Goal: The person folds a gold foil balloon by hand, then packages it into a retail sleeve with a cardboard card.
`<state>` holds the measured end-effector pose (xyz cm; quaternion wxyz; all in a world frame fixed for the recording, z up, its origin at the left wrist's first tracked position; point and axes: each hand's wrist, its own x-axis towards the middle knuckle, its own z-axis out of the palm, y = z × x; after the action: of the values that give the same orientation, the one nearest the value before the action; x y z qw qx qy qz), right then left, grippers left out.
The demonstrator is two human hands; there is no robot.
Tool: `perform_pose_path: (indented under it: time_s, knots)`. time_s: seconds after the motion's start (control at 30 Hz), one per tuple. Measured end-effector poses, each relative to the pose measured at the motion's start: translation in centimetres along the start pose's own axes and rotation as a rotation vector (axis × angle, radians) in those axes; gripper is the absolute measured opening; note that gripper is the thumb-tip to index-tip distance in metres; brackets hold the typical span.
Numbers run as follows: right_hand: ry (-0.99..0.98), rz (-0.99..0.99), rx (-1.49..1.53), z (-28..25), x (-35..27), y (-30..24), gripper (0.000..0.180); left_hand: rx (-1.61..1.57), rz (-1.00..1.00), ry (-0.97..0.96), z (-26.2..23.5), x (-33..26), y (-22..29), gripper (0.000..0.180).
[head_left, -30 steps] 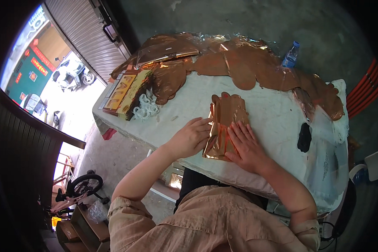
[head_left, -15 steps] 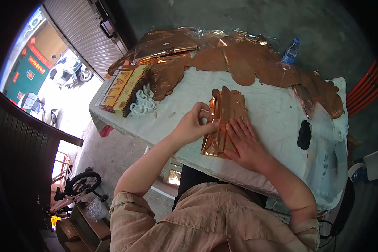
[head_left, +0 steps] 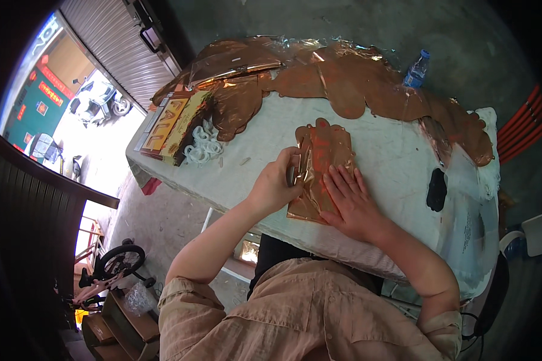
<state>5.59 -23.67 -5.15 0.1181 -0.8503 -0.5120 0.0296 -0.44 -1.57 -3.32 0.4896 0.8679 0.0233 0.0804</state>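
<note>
On the white-covered table (head_left: 391, 198) in front of me lies a folded copper-coloured foil balloon (head_left: 323, 138), shiny and wrinkled on its left side, with rounded lobes at its far end. My right hand (head_left: 352, 201) is spread flat on its right half, fingers pointing away from me. At the left edge of the foil, my left hand (head_left: 277, 183) is closed, thumb and fingers pinching that edge. The fingertips of the left hand are partly hidden by the hand itself.
More flat copper foil balloons (head_left: 343, 84) are heaped along the table's far side. A yellow and brown printed box (head_left: 177, 129) and white ring-shaped loops (head_left: 205, 144) lie at the left. A blue-capped bottle (head_left: 417, 71), a black object (head_left: 436, 190) and clear plastic (head_left: 464, 240) are at the right.
The foil's left side has been turned outward to the left and now lies flatter, showing more of the matt surface. My left hand has shifted slightly left; the right hand stays pressed down.
</note>
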Motion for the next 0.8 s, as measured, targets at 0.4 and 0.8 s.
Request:
perform_pose_path:
  time_s: [0.4,0.8]
  knots:
    - [-0.005,0.003,0.108,-1.9,2.0,-0.5,0.071,0.016,0.100,-0.007,0.0,0.0,-0.6,0.066]
    - [0.071,-0.047,0.061,1.2,3.2,-2.4,0.077,0.066,0.160,0.102,-0.1,0.1,-1.7,0.058]
